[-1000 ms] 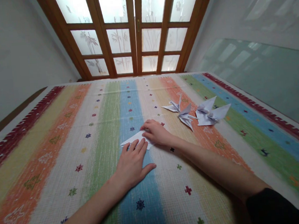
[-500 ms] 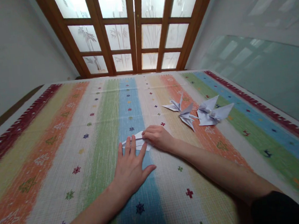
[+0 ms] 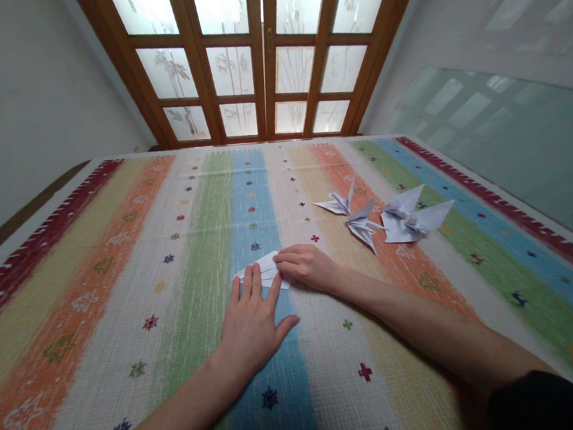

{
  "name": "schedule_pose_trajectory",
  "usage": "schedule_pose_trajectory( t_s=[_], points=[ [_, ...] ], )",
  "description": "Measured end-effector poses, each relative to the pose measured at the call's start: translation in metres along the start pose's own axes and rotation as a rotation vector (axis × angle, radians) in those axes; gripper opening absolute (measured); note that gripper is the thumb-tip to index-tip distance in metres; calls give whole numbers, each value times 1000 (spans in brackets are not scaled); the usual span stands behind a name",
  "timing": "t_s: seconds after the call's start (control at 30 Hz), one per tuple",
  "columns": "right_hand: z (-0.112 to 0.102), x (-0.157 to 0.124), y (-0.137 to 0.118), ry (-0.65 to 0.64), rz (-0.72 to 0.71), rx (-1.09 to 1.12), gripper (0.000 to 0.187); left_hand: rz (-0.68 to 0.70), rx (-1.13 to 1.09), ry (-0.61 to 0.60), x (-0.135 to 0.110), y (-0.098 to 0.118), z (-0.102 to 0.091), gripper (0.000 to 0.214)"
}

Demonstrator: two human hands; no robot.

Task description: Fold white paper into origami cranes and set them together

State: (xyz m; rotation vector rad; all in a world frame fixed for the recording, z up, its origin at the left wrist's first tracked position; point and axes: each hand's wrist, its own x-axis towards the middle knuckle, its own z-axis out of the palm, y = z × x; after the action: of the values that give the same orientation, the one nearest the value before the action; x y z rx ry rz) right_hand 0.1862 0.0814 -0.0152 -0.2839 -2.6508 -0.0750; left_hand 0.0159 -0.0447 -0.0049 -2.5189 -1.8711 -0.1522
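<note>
A folded piece of white paper (image 3: 267, 265), narrow and pointed toward the left, lies flat on the striped tablecloth (image 3: 196, 330). My left hand (image 3: 251, 312) rests on it with fingers spread, the fingertips pressing its lower left part and the thumb out over the cloth. At the paper's right end, my right hand (image 3: 307, 267) has its fingers curled and pinched at the upper layer. The fingers hide part of the folds there.
Several white origami cranes sit to the right, among them a small crane (image 3: 338, 202), a middle crane (image 3: 362, 227) and a larger crane (image 3: 412, 216). Beyond the table's far edge stand wooden doors (image 3: 261, 56) with frosted panes. A glass panel (image 3: 506, 149) leans along the right wall.
The whole view has shifted slightly, so the cranes and doors appear a little further right. Both hands stay on the paper in almost the same position.
</note>
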Motion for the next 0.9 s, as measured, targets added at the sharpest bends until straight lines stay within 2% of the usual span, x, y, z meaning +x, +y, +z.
schedule_pose_trajectory(
  t_s=[0.13, 0.27, 0.53, 0.7, 0.8, 0.9],
  points=[
    [0, -1, 3, -27, -48, -38, 24, 5, -22, 5, -1, -3, 2, 76],
    [0, -4, 4, 19, -117, -97, 28, -13, -30, -23, -1, -5, 0, 77],
    [3, -4, 7, -50, -92, -95, 29, -22, -15, -33, -1, -9, -2, 76],
    [1, -5, 7, -6, -138, -50, 29, -25, -19, -28, -3, -13, -2, 76],
    [2, -5, 7, 16, -56, 49, 26, -29, -24, -14, -3, -14, -1, 77],
    [6, -5, 9, 63, 173, 167, 21, -26, -32, 13, -3, -14, 0, 74]
  ],
)
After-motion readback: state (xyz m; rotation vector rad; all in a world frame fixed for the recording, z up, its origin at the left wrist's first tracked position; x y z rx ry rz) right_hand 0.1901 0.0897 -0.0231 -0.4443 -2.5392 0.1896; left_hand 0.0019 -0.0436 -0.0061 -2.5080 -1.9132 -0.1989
